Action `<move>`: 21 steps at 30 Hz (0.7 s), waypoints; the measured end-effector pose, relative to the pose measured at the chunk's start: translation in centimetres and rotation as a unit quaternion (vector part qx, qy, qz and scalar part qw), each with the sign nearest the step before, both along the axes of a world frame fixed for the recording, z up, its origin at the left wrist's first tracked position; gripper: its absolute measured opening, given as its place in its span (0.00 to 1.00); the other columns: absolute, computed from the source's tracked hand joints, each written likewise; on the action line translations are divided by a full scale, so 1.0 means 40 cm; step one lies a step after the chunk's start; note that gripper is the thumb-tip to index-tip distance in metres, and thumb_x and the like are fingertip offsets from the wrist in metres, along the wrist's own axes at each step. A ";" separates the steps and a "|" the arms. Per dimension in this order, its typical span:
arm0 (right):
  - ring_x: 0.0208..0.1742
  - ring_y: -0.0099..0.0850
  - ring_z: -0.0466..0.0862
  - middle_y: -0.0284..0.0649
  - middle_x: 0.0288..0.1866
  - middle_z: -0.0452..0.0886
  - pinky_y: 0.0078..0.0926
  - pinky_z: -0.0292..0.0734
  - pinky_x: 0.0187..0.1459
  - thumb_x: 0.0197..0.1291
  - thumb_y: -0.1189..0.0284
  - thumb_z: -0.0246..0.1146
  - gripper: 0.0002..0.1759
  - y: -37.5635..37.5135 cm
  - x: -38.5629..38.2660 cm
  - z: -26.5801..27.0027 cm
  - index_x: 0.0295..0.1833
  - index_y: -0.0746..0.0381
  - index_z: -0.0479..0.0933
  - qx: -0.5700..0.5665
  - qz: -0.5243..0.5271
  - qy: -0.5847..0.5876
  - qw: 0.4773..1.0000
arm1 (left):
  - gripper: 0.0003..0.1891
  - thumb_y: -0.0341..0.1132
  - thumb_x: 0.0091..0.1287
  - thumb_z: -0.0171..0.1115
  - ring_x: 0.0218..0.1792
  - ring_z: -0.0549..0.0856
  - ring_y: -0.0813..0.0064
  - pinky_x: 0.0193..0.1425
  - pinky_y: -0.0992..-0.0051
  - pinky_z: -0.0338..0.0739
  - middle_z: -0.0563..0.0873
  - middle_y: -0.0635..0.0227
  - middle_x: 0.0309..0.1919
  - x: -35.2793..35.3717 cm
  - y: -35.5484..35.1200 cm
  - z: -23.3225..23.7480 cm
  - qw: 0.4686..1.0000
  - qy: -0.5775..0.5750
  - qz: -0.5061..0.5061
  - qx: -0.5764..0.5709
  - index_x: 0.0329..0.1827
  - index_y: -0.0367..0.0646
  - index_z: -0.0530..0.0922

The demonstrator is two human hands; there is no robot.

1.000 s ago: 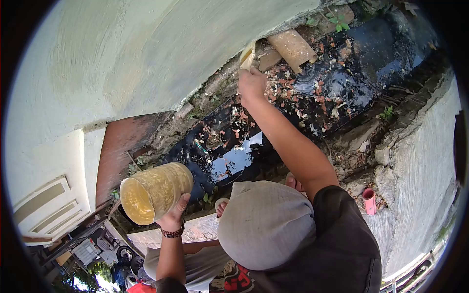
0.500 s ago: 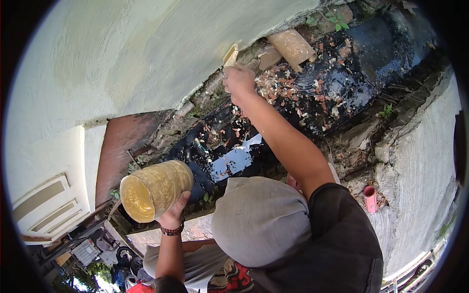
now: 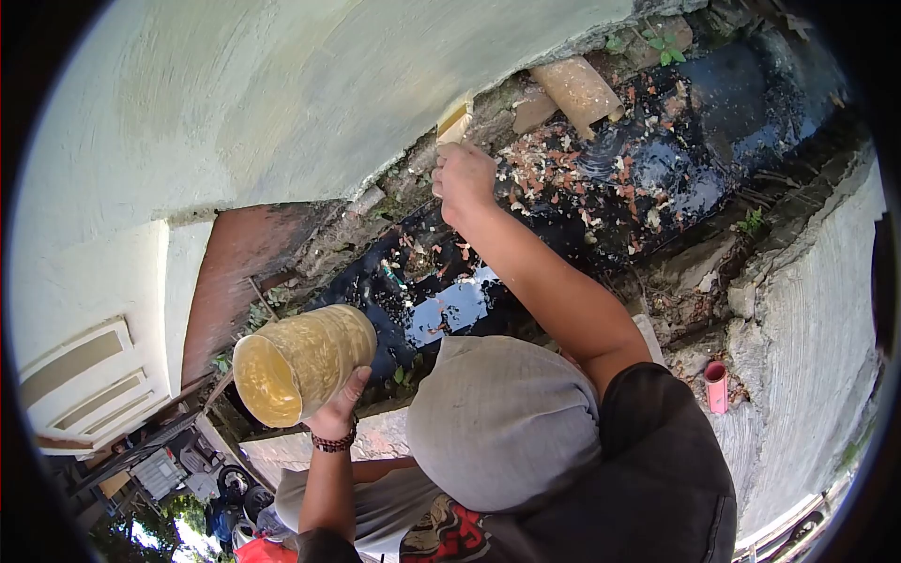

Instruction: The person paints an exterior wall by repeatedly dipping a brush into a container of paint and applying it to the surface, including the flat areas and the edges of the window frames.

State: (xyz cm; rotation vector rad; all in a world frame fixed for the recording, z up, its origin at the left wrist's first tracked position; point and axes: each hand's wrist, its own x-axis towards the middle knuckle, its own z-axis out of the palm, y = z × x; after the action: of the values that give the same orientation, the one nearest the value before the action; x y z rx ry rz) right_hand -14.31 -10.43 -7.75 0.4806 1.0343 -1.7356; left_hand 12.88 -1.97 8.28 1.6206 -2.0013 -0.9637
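My right hand (image 3: 465, 180) is closed around a paintbrush (image 3: 454, 124), its handle hidden in my fist. The flat, pale yellow head of the brush meets the bottom edge of the painted wall (image 3: 282, 113), above the ditch. At the lower left, my left hand (image 3: 336, 408) grips a paint container (image 3: 324, 357) from below and the side. This round tub is tilted, its mouth facing left, and its outside is smeared with yellow. Yellow paint coats the inside that shows. The fingers behind the tub are hidden.
Dark water with floating scraps fills the ditch (image 3: 676, 150) below the wall. A broken brown pipe (image 3: 577, 92) juts out over it. A pink pipe (image 3: 716, 387) pokes up by the grey concrete slab (image 3: 812, 310). A grey cloth-covered shape (image 3: 507, 422) rises between my arms.
The brush and my right hand have shifted slightly down along the wall's lower edge. The view has moved a little. My left hand keeps its hold on the tub.
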 end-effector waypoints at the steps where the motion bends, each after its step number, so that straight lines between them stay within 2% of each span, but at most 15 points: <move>1: 0.18 0.19 0.67 0.30 0.24 0.67 0.19 0.53 0.16 0.58 0.79 0.60 0.07 -0.004 0.002 -0.021 0.32 0.58 0.68 0.019 -0.032 -0.023 0.999 | 0.41 0.42 0.50 0.83 0.55 0.82 0.63 0.65 0.62 0.74 0.83 0.58 0.56 0.004 0.005 0.004 1.000 0.002 0.005 0.005 0.64 0.34 0.72; 3: 0.17 0.19 0.66 0.30 0.23 0.66 0.19 0.52 0.16 0.58 0.79 0.60 0.07 -0.038 -0.011 -0.046 0.33 0.59 0.68 -0.005 -0.028 -0.003 1.000 | 0.40 0.42 0.50 0.82 0.56 0.82 0.63 0.65 0.62 0.74 0.83 0.58 0.56 0.005 0.016 0.011 1.000 0.009 0.014 0.017 0.64 0.33 0.72; 5: 0.16 0.19 0.63 0.29 0.23 0.65 0.19 0.51 0.15 0.57 0.80 0.60 0.08 -0.068 0.003 -0.045 0.32 0.59 0.68 -0.114 0.010 -0.011 0.993 | 0.40 0.42 0.51 0.82 0.56 0.82 0.63 0.65 0.62 0.73 0.83 0.57 0.56 0.005 0.016 0.010 0.999 0.019 0.018 0.027 0.64 0.33 0.72; 6: 0.16 0.18 0.62 0.28 0.23 0.64 0.19 0.49 0.15 0.57 0.80 0.60 0.08 -0.062 0.016 0.001 0.32 0.58 0.67 -0.061 0.050 0.048 0.996 | 0.40 0.42 0.51 0.82 0.56 0.82 0.62 0.65 0.62 0.73 0.83 0.57 0.56 0.010 0.010 0.007 0.999 0.014 0.018 0.035 0.64 0.33 0.72; 7: 0.16 0.18 0.62 0.28 0.23 0.64 0.19 0.49 0.15 0.57 0.80 0.60 0.08 -0.035 0.025 0.015 0.32 0.58 0.67 -0.062 0.049 0.051 0.996 | 0.40 0.42 0.51 0.82 0.56 0.82 0.62 0.65 0.62 0.73 0.83 0.57 0.56 0.011 0.010 0.005 0.999 0.010 0.018 0.040 0.64 0.33 0.72; 9: 0.14 0.22 0.65 0.30 0.19 0.65 0.25 0.54 0.13 0.58 0.77 0.57 0.12 0.014 0.026 0.035 0.23 0.60 0.64 -0.017 0.031 0.017 0.999 | 0.39 0.42 0.51 0.82 0.56 0.82 0.62 0.65 0.62 0.73 0.83 0.57 0.56 0.002 0.008 0.011 0.999 0.018 0.013 0.032 0.63 0.33 0.73; 11: 0.16 0.22 0.66 0.31 0.20 0.67 0.27 0.59 0.16 0.59 0.76 0.56 0.08 0.041 -0.001 0.020 0.26 0.62 0.69 0.031 -0.004 0.022 0.999 | 0.38 0.42 0.51 0.82 0.56 0.82 0.62 0.65 0.62 0.73 0.83 0.57 0.56 0.005 0.008 0.016 0.999 0.022 0.010 0.024 0.62 0.33 0.74; 14: 0.19 0.24 0.66 0.32 0.19 0.67 0.31 0.63 0.21 0.59 0.75 0.56 0.09 -0.014 -0.089 -0.026 0.27 0.66 0.69 0.050 -0.057 0.079 0.994 | 0.38 0.42 0.51 0.82 0.56 0.82 0.62 0.64 0.62 0.74 0.83 0.57 0.56 0.025 0.000 0.011 1.000 0.017 -0.005 0.003 0.62 0.33 0.75; 16: 0.21 0.26 0.65 0.34 0.20 0.68 0.34 0.63 0.25 0.58 0.75 0.57 0.11 -0.052 -0.127 -0.020 0.27 0.71 0.68 0.063 -0.086 0.268 0.958 | 0.39 0.42 0.50 0.82 0.55 0.82 0.62 0.64 0.62 0.74 0.83 0.57 0.56 0.041 0.005 0.008 0.999 -0.037 -0.002 0.002 0.62 0.33 0.74; 17: 0.21 0.26 0.65 0.34 0.20 0.68 0.34 0.63 0.25 0.58 0.75 0.57 0.11 -0.056 -0.115 -0.028 0.27 0.71 0.68 0.063 -0.087 0.269 0.957 | 0.39 0.42 0.50 0.82 0.55 0.82 0.62 0.64 0.62 0.74 0.83 0.57 0.56 0.040 0.006 0.004 0.999 -0.035 -0.003 0.002 0.62 0.33 0.74; 19: 0.21 0.26 0.66 0.36 0.20 0.69 0.34 0.64 0.26 0.58 0.76 0.58 0.11 -0.062 -0.083 -0.061 0.29 0.73 0.68 0.079 0.029 0.365 0.927 | 0.41 0.43 0.49 0.83 0.55 0.82 0.63 0.64 0.63 0.74 0.83 0.58 0.55 0.038 0.008 0.002 1.000 0.004 0.016 0.005 0.62 0.33 0.73; 20: 0.22 0.24 0.66 0.35 0.21 0.69 0.32 0.65 0.26 0.58 0.77 0.58 0.08 -0.043 -0.073 -0.071 0.32 0.73 0.73 0.085 0.042 0.381 0.919 | 0.41 0.43 0.49 0.83 0.55 0.82 0.63 0.64 0.63 0.74 0.83 0.58 0.55 0.034 0.001 0.002 1.000 0.007 0.015 0.005 0.62 0.33 0.73; 21: 0.22 0.24 0.66 0.35 0.21 0.69 0.32 0.65 0.26 0.58 0.77 0.58 0.08 -0.019 -0.070 -0.065 0.32 0.73 0.73 0.082 0.040 0.384 0.919 | 0.41 0.44 0.48 0.84 0.55 0.82 0.63 0.64 0.63 0.74 0.83 0.58 0.56 0.029 -0.002 0.002 1.000 0.018 0.009 -0.003 0.62 0.33 0.73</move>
State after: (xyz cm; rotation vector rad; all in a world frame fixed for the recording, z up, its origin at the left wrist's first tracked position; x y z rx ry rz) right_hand -17.10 -11.18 -10.33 -0.1810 1.7304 -1.7989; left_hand 14.03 -2.05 8.37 1.6043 -1.9595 -0.9727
